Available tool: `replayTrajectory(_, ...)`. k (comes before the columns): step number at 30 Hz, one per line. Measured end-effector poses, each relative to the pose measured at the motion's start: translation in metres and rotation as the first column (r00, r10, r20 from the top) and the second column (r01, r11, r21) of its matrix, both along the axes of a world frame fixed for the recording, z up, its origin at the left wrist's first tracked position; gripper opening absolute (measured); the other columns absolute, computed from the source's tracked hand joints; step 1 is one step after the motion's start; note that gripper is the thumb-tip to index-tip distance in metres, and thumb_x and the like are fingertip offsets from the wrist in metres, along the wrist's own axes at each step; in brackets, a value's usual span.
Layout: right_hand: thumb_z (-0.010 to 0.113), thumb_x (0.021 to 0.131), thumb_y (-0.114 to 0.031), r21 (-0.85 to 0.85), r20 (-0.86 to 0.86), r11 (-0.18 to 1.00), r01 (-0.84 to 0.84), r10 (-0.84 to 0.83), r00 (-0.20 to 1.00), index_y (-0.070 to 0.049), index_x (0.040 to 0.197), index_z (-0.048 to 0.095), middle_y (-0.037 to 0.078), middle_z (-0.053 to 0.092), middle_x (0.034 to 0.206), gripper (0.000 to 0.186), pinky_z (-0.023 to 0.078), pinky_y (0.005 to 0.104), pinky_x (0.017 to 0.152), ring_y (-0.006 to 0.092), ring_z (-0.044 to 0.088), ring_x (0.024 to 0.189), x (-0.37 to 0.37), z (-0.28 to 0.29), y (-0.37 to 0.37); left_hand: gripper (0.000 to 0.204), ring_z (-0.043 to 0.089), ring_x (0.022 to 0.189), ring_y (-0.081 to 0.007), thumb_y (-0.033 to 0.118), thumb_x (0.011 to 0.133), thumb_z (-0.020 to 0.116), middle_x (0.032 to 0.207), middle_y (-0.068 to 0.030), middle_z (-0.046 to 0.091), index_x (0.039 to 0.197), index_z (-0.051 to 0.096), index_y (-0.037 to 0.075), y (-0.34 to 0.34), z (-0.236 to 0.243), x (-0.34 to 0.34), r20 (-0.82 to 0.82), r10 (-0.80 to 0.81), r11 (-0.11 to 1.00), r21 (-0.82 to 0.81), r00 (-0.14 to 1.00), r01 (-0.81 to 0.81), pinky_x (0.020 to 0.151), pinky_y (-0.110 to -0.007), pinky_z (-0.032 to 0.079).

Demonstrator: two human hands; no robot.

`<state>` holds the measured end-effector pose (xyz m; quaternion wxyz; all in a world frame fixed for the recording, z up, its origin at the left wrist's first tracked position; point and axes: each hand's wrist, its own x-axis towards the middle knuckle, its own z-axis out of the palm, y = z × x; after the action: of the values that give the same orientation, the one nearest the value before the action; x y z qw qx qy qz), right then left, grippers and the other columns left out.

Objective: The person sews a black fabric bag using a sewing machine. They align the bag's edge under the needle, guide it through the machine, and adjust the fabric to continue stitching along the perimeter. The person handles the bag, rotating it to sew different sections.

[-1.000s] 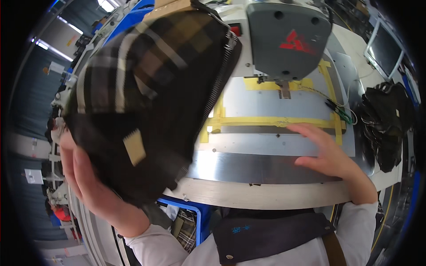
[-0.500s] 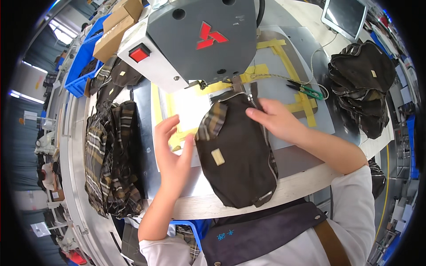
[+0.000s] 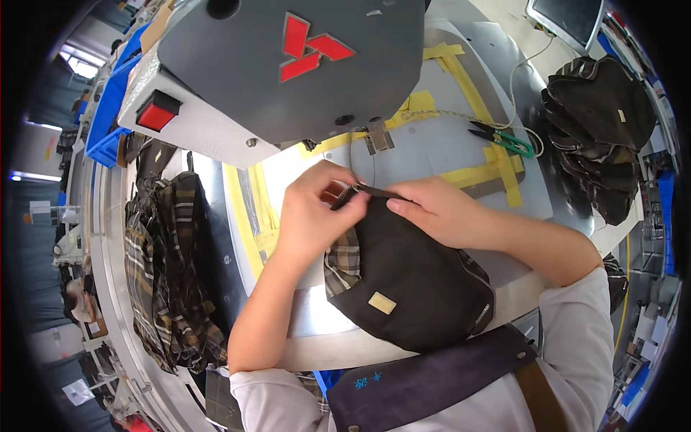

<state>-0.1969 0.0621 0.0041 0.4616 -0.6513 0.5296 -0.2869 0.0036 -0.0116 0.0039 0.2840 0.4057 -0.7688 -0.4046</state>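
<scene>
A dark fabric bag piece (image 3: 425, 266) with a zipper along its edge, a plaid flap (image 3: 344, 261) and a small pale label (image 3: 382, 302) hangs over the table's front edge. My left hand (image 3: 313, 209) pinches the zipper end at the piece's top edge. Close beside it, my right hand (image 3: 443, 216) grips the same top edge between thumb and fingers. Both hands are just in front of the metal clamp (image 3: 379, 138) under the grey sewing machine head (image 3: 302, 93). A thread runs down from the machine toward my left hand.
Green-handled thread snips (image 3: 512, 142) lie at the right near a cord. Dark bag pieces (image 3: 601, 101) are stacked at the far right, and plaid pieces (image 3: 162, 273) are heaped at the left. A blue bin (image 3: 108, 147) and a screen (image 3: 568, 18) stand farther back.
My left hand, apart from the fabric before, has moved up and right and taken hold of the zipper end. The bag piece has shifted away from the clamp, toward me and slightly right.
</scene>
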Motion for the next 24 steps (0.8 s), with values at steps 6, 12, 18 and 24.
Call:
replayTrajectory(6,0.051,0.098,-0.021,0.120,0.245,0.989,0.089,-0.117,0.963,0.002,0.111,0.061,0.013,0.064,0.084,0.028,0.046,0.0363,0.069,0.0245,0.060,0.075,0.002,-0.006,0.002,0.025,0.063,0.069,-0.0126,0.013,0.074,0.079,0.095,-0.0063,0.068,0.088,0.063,0.000,-0.002,0.000,0.001,-0.075,0.051,0.979,0.199,0.996,-0.035,0.065,-0.026,0.052)
replayTrajectory(12,0.053,0.097,-0.020,0.029,0.252,0.964,0.266,-0.265,0.931,0.002,0.116,0.058,0.009,0.065,0.093,0.029,0.047,0.0297,0.077,0.0147,0.058,0.085,0.000,-0.013,-0.007,0.045,0.062,0.083,-0.0161,0.016,0.074,0.079,0.106,-0.0091,0.063,0.110,0.055,0.002,0.017,0.008,-0.009,0.009,0.007,0.999,0.050,1.000,-0.007,0.072,-0.030,0.052)
replayTrajectory(18,0.062,0.092,-0.018,0.147,0.398,0.971,0.188,-0.232,0.888,0.002,0.105,0.058,0.006,0.062,0.087,0.024,0.047,0.0299,0.074,0.0121,0.055,0.080,-0.005,-0.016,-0.006,0.027,0.062,0.074,-0.0155,-0.002,0.081,0.060,0.090,-0.0083,0.065,0.108,0.061,0.002,0.005,0.005,-0.002,-0.106,0.067,0.990,0.133,0.992,-0.053,0.071,-0.029,0.052)
replayTrajectory(24,0.067,0.087,-0.019,0.015,0.151,0.976,0.219,-0.219,0.964,0.000,0.096,0.058,0.006,0.061,0.084,0.023,0.046,0.0305,0.074,0.0137,0.054,0.077,-0.003,0.002,-0.012,0.020,0.066,0.078,-0.0209,0.000,0.079,0.063,0.091,-0.0091,0.067,0.099,0.061,0.004,0.021,0.008,-0.014,-0.069,0.005,0.994,-0.106,0.998,-0.012,0.073,-0.033,0.053)
